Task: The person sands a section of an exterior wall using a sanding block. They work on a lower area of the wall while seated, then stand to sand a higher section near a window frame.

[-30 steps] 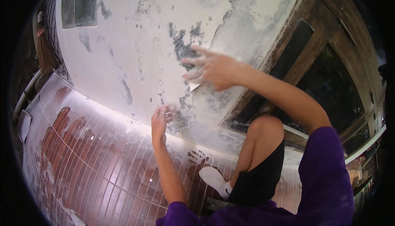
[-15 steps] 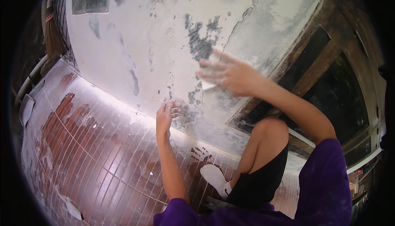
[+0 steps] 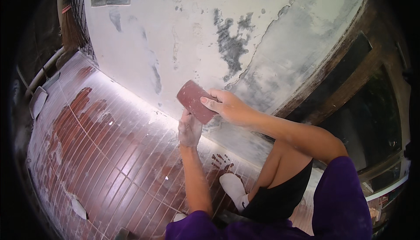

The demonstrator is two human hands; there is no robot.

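Observation:
A reddish-brown sheet of sandpaper (image 3: 192, 99) dusted with white specks is held up in front of the wall, its coarse side showing. My right hand (image 3: 227, 106) grips its right edge, thumb on top and fingers behind. From below, my left hand (image 3: 190, 129) pinches the lower left edge; part of its fingers is hidden behind the sheet. Behind them stands a pale plastered wall (image 3: 201, 52) with dark grey worn patches and a long crack running up to the right.
A dusty red tiled floor (image 3: 127, 161) carries bare streaks and a dark handprint (image 3: 222, 162). My white-socked foot (image 3: 234, 189) is near the wall. At right is a weathered wooden frame (image 3: 345, 82) with dark panes. A broom (image 3: 70, 26) hangs at far left, above a dustpan (image 3: 39, 102).
My right hand has come off the wall and turned over, bringing the sandpaper down and left. The left hand has moved right and taken hold of its edge. The view has shifted slightly.

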